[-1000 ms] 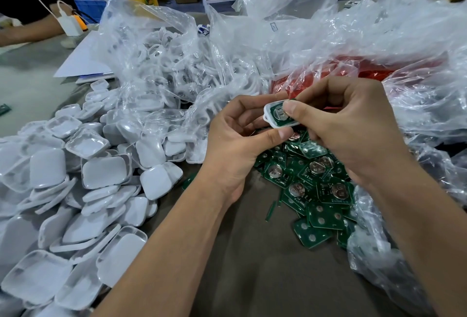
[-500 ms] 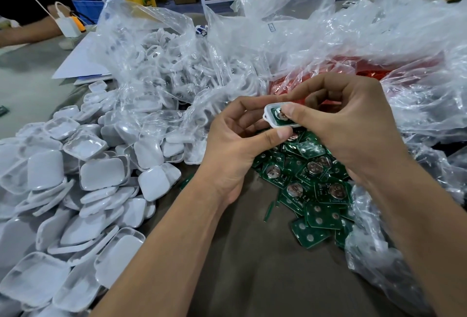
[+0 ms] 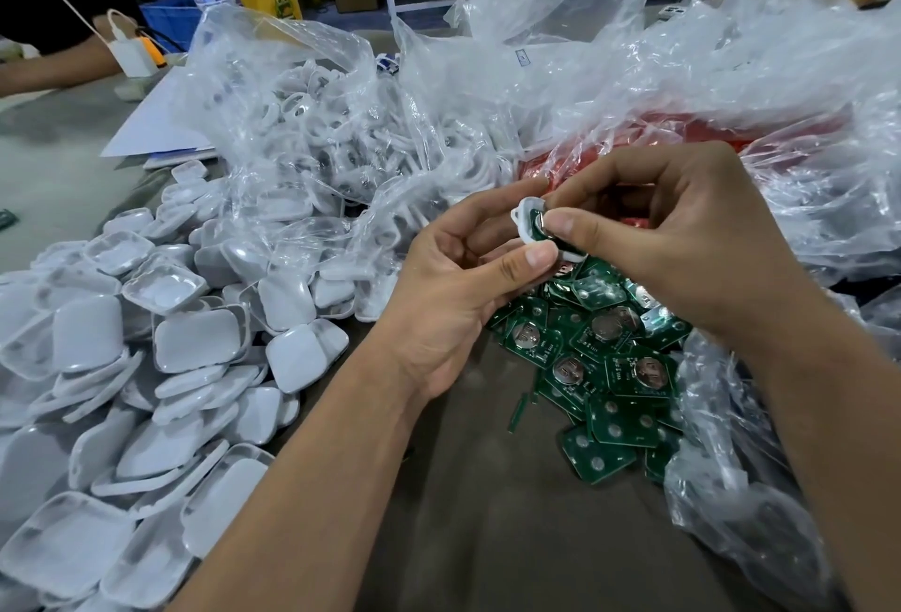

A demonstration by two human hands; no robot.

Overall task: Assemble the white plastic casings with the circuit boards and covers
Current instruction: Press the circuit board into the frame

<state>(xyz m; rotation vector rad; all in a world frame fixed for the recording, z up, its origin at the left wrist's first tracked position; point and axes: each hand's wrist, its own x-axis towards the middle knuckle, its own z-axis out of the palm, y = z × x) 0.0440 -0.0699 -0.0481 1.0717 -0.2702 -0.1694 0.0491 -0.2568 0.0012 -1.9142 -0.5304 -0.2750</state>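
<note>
Both hands meet above the loose circuit boards [image 3: 609,367]: left hand [image 3: 453,299] pinches the white casing [image 3: 524,221], right hand [image 3: 682,241] thumbs a green board [image 3: 538,233] into it. Best to square the board first, then press evenly until seated.

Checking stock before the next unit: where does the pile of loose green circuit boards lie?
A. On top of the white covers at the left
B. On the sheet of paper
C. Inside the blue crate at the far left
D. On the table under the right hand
D: the green circuit boards lie heaped on the table below the right hand, apart from the white covers.
</note>
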